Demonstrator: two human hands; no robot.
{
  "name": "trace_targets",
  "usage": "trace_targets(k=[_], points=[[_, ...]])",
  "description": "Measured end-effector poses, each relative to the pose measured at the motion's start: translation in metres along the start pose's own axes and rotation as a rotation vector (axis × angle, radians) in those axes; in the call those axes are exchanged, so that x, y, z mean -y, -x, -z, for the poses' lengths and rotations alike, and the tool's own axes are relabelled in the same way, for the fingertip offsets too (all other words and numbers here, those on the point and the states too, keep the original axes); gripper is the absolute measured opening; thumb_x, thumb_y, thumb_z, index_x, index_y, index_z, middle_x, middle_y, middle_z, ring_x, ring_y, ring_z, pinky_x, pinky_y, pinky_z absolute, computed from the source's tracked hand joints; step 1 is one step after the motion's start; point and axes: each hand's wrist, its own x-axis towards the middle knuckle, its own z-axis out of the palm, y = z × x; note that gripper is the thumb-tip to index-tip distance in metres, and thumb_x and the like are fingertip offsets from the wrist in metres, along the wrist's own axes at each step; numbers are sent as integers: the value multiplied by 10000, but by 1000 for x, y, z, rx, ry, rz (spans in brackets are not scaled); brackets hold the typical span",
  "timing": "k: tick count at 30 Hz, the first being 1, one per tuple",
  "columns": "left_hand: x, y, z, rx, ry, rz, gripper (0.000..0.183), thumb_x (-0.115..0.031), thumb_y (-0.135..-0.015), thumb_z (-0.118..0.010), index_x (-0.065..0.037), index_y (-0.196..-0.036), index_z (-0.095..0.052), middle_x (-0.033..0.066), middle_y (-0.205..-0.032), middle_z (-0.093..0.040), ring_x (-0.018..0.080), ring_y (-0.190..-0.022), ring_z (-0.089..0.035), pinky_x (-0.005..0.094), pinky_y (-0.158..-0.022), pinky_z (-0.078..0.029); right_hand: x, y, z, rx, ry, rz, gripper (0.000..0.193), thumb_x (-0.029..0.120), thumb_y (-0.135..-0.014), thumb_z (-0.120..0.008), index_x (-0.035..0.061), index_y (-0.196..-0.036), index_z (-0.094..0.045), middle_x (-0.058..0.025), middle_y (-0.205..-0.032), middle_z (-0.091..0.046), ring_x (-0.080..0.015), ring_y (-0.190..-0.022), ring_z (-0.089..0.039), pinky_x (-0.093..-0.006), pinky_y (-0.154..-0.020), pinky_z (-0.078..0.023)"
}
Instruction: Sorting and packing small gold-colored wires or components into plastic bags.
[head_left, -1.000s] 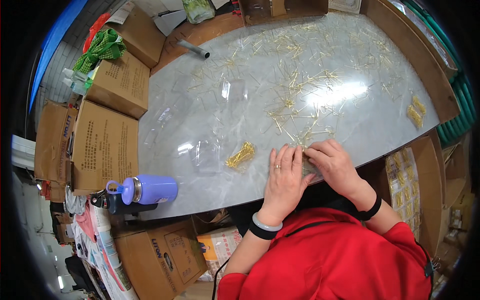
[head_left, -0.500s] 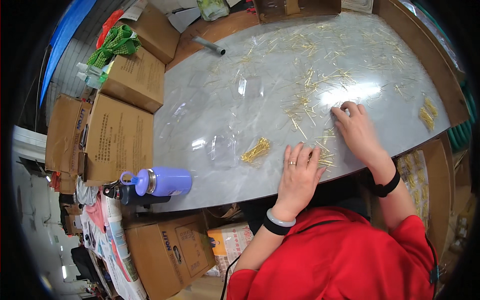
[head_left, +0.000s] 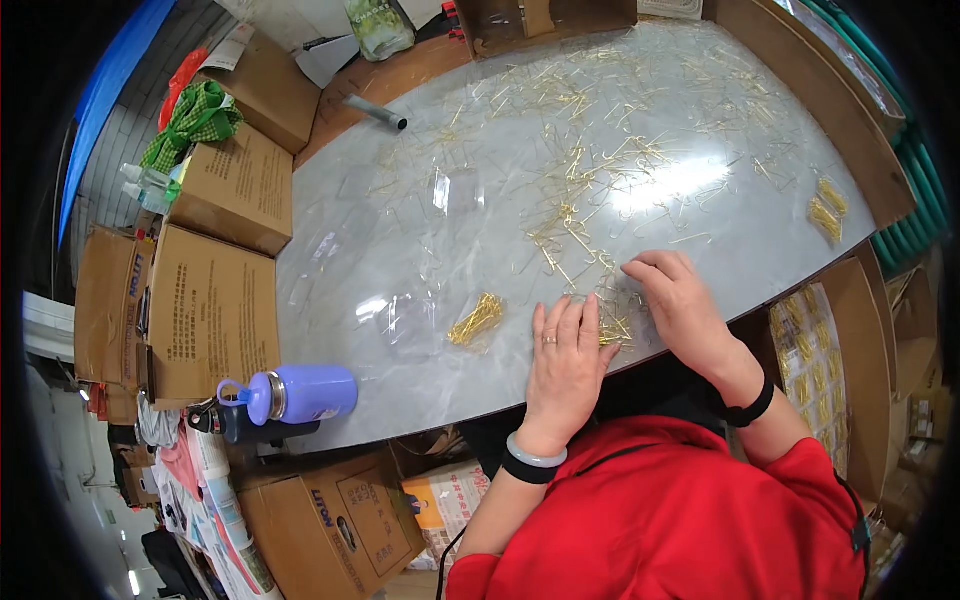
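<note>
Gold-coloured wire hooks (head_left: 570, 222) lie scattered in a loose trail over the grey table. My left hand (head_left: 567, 362) rests flat by the near edge, fingers stretched forward, beside a small heap of hooks (head_left: 616, 325) partly hidden by it. Just right of that heap, my right hand (head_left: 684, 308) is low over the table with its fingers bent together; whatever is between the fingertips is too small to make out. Left of my left hand sits a bundle of gold hooks (head_left: 476, 320), seemingly in a clear bag. Another bagged bundle (head_left: 828, 210) lies at the right edge.
A purple bottle (head_left: 312, 393) lies on its side at the near left. Cardboard boxes (head_left: 216, 310) line the left side, and a cardboard strip (head_left: 850, 120) borders the right. A grey tube (head_left: 375, 112) lies at the back left. An open box (head_left: 815, 350) holds bagged hooks below the table.
My right hand has come back toward me, nearer my left hand and the small heap. My left hand stays flat by the heap. The whole view has shifted slightly.
</note>
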Motion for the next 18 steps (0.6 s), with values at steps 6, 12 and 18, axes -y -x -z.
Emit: trace_targets(k=[6, 12, 18], points=[[2, -1, 4, 44, 14, -45, 552, -179, -897, -714, -2, -1380, -513, 180, -1259, -481, 387, -1286, -444, 584, -1140, -333, 5, -1, 3, 177, 74, 21, 367, 170, -859, -687, 19, -1190, -638, -131, -1158, -608, -331, -1088, -542, -428, -946, -435], [9, 4, 6, -24, 194, 12, 627, -146, -895, -710, 2, -1442, -441, 211, -1363, -456, 421, -1366, -391, 569, -1159, -302, 17, 4, 19, 280, 104, 85, 625, 411, -789, -791, 40, -1254, -598, -133, -1224, -557, -334, -1179, -496, -458, -1027, -371], [18, 10, 33, 173, 101, 54, 686, -171, -891, -727, 40, -1458, -403, 232, -1499, -387, 448, -1442, -316, 550, -1190, -262, 3, 10, 9, 303, 38, 95, 746, 401, -718, -843, 32, -1300, -557, -133, -1258, -540, -338, -1218, -489, -477, -1066, -356]])
